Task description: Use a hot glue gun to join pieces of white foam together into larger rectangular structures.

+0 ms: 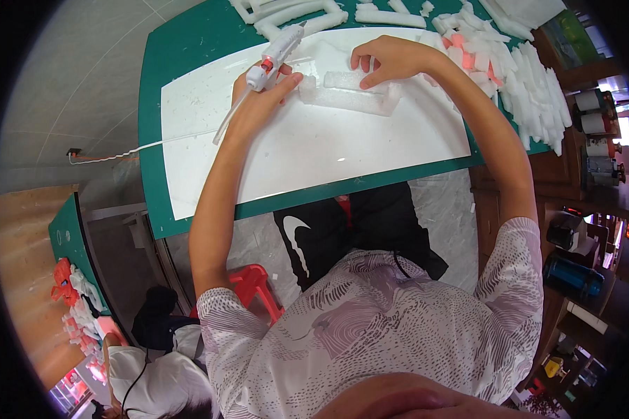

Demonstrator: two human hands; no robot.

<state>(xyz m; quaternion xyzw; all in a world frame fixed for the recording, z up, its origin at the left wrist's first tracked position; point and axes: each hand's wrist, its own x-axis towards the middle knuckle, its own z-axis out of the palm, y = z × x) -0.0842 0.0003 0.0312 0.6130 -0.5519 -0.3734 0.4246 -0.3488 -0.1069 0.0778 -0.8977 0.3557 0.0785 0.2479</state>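
Foam frame (349,102), lying on the white board (314,153) between both hands, long axis left to right. Left hand (261,96) wrapped round a glue gun (279,50), thumb at the frame's left end. Right hand (393,59) curled over the inner strip (340,79); cannot tell if gripping.

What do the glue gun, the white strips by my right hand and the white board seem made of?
Glue gun: probably smooth hard plastic, from its moulded body. White strips: likely matte foam, given their frosty, uneven surfaces. White board: perhaps laminate or plastic; a highlight shows gloss.
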